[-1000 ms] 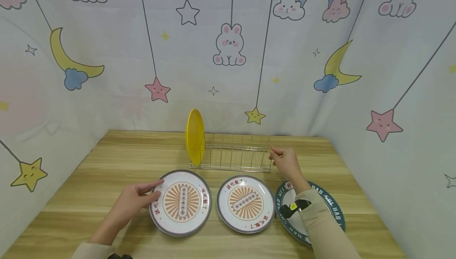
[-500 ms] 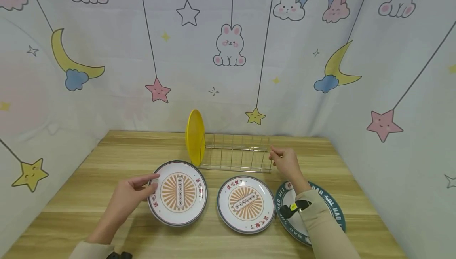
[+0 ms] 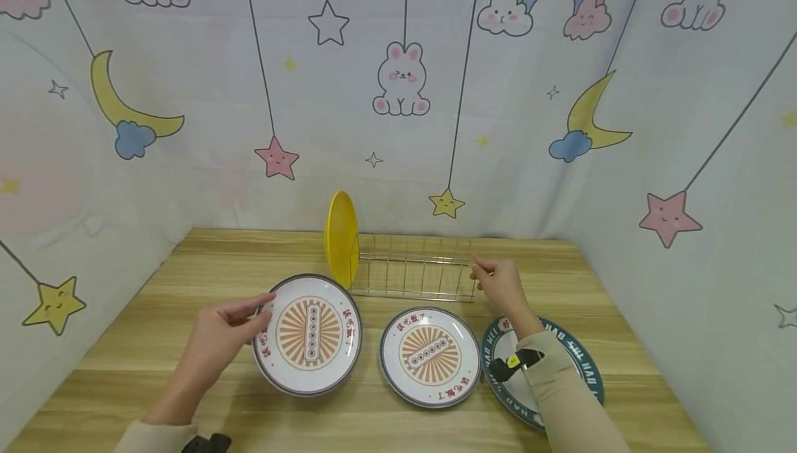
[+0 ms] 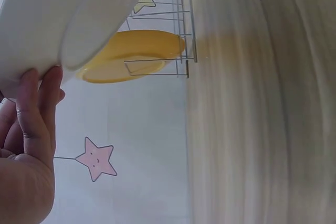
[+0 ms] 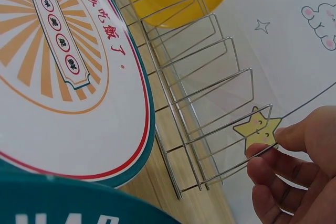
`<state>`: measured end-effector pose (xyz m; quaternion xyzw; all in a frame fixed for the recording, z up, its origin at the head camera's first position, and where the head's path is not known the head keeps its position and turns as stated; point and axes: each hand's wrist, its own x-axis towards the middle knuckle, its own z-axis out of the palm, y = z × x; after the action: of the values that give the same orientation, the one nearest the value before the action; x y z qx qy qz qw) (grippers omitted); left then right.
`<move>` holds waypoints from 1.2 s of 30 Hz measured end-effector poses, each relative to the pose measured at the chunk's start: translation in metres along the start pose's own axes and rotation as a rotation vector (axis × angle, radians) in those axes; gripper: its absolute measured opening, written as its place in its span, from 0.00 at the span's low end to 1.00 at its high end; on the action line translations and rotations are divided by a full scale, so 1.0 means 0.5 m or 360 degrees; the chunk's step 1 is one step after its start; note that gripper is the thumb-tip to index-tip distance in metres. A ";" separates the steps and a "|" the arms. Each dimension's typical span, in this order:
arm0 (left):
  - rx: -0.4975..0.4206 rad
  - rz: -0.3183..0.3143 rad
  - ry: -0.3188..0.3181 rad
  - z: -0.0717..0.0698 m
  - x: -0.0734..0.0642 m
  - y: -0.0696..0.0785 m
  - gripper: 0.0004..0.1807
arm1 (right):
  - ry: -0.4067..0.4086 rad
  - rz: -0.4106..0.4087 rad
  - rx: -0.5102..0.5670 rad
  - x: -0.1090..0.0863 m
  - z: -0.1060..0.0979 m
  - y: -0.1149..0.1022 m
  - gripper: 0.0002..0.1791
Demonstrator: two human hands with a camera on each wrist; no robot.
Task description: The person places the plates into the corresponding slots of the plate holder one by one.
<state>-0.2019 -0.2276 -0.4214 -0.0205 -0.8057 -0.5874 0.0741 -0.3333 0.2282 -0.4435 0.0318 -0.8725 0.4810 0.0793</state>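
My left hand (image 3: 214,339) pinches the left rim of a white plate (image 3: 308,335) with an orange sunburst print, thumb on top. In the left wrist view the fingers press the pale underside of that plate (image 4: 52,19), raised and tilted above the table. Behind it stands a wire dish rack (image 3: 414,295), a yellow plate (image 3: 341,242) upright in its left end. At the rack's right end my right hand (image 3: 501,287) pinches the end wire between thumb and forefinger, seen closely in the right wrist view, where the hand (image 5: 299,169) comes in from the right.
A second white sunburst plate (image 3: 429,357) lies flat on the wooden table (image 3: 629,370) in the middle. To its right, partly under my right forearm, lies a plate with a dark green lettered rim (image 3: 585,363). A printed cloth (image 3: 398,155) hangs behind the table.
My left hand has raised the white plate off the table, bringing it slightly left and toward the rack, its tilt growing. The right hand has stayed on the rack's end wire.
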 end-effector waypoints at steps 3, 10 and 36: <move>-0.0008 0.0037 0.0016 0.000 0.001 0.010 0.21 | 0.0003 -0.0005 -0.0005 0.000 -0.001 0.000 0.17; -0.0001 0.0063 0.0071 0.003 0.006 0.035 0.22 | -0.0005 -0.0002 0.0015 0.001 -0.001 0.002 0.17; -0.0013 0.0207 0.0399 0.035 0.064 0.120 0.19 | -0.0007 0.0017 0.0052 0.003 0.000 0.004 0.17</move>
<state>-0.2279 -0.1942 -0.3654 0.0007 -0.7847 -0.5825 0.2121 -0.3351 0.2293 -0.4447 0.0295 -0.8649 0.4955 0.0743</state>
